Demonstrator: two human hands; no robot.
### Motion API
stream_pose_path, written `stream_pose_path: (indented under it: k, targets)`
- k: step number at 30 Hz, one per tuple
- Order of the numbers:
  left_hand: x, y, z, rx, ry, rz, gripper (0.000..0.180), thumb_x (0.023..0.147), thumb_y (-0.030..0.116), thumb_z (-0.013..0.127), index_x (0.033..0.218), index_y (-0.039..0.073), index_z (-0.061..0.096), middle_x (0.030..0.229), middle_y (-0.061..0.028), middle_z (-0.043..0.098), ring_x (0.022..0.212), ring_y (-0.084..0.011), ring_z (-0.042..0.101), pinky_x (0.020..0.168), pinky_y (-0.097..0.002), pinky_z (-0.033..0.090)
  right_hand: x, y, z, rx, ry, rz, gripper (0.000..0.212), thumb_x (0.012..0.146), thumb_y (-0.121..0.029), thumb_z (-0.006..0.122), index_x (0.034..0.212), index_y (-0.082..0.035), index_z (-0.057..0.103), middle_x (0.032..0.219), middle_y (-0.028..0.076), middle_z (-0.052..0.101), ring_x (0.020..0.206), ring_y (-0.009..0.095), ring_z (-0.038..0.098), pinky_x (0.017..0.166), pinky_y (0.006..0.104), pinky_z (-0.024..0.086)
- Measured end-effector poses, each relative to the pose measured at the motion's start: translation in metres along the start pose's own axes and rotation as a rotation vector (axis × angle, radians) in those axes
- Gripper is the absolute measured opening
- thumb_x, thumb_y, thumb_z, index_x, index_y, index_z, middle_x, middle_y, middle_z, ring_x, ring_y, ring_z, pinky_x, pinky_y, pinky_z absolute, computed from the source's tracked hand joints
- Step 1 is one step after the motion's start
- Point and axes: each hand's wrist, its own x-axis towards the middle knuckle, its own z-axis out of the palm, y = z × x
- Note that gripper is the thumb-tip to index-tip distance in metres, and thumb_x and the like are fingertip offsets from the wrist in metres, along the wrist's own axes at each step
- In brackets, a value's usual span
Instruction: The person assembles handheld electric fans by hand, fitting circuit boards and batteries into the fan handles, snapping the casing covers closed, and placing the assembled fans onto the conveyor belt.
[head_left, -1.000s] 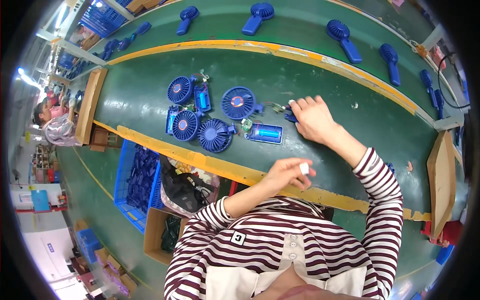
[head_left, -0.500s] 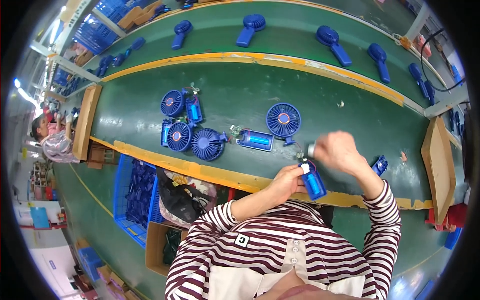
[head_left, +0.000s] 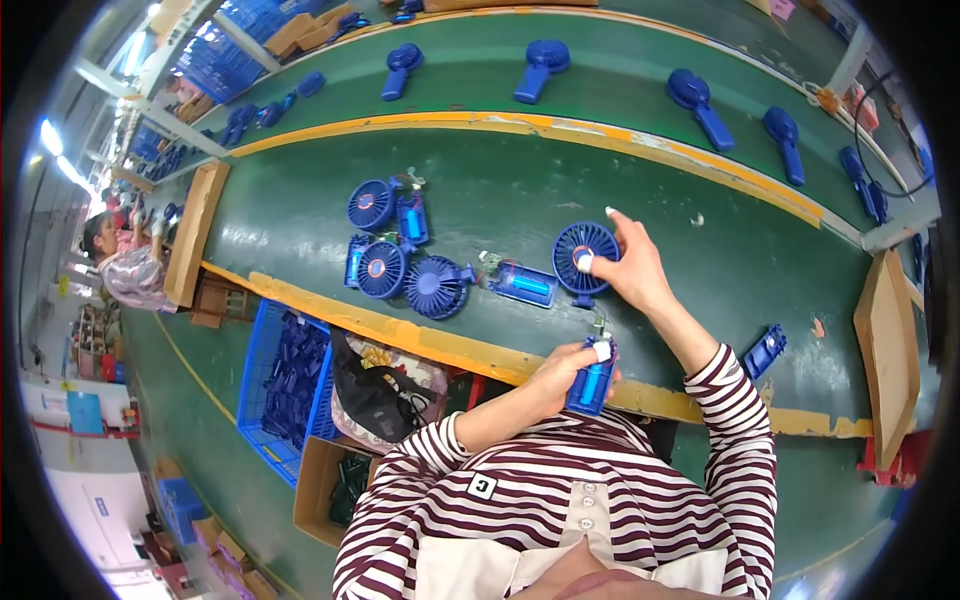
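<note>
In my left hand (head_left: pixel 562 381) is an open blue handle casing (head_left: pixel 592 388) with a blue battery inside, held near the table's front edge. Small wires and a circuit board (head_left: pixel 600 324) stick out at its top, towards a round blue fan head (head_left: pixel 578 244). My right hand (head_left: pixel 640 268) grips that fan head, thumb across its face and forefinger at its far right rim. White covers wrap some of my fingertips. Left of the fan head lies another open casing with a battery (head_left: pixel 527 285), wired to a fan head (head_left: pixel 437 287).
Further left are more fan heads (head_left: pixel 371 205) with open casings. A blue casing part (head_left: pixel 764 351) lies at right. Assembled handheld fans (head_left: pixel 541 72) lie on the belt beyond the yellow-edged divider. Cardboard trays (head_left: pixel 888 350) stand at both ends. A blue crate (head_left: pixel 262 440) sits below left; a person (head_left: pixel 135 270) sits beyond.
My right hand has moved from above the held casing to the fan head and taken hold of it. The casing in my left hand has shifted left and turned. The view has shifted slightly.
</note>
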Motion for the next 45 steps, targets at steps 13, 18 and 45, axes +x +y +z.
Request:
stream_pose_path:
  k: [13,18,45]
  targets:
    - [0.018,0.02,0.008,0.095,0.149,0.046,0.031,0.085,0.028,0.055,0.097,0.0,0.055,0.076,-0.0124,0.061,0.061,-0.0218,0.061,0.056,-0.0324,0.052,-0.079,0.019,-0.072,0.974,0.255,0.247,0.063,0.072,-0.012,0.072,0.125,0.006,0.043,0.11,0.01,0.057,0.1,0.016,0.053,0.09,0.0287,0.041]
    - [0.023,0.027,0.019,0.198,0.246,0.1,0.026,0.078,0.008,0.062,0.1,-0.001,0.053,0.074,-0.0117,0.06,0.058,-0.0191,0.061,0.052,-0.0294,0.051,-0.094,0.026,-0.073,1.051,0.266,0.262,0.064,0.071,-0.011,0.073,0.124,0.005,0.043,0.11,0.009,0.056,0.101,0.016,0.053,0.091,0.0298,0.041]
    - [0.024,0.039,0.032,0.245,0.024,0.183,0.027,0.089,0.026,0.052,0.091,-0.001,0.055,0.074,-0.0136,0.062,0.052,-0.0198,0.061,0.045,-0.0287,0.051,-0.092,0.063,-0.037,0.225,0.432,-0.229,0.049,0.07,-0.01,0.067,0.114,0.001,0.05,0.113,0.018,0.049,0.099,0.029,0.053,0.082,0.0362,0.044]
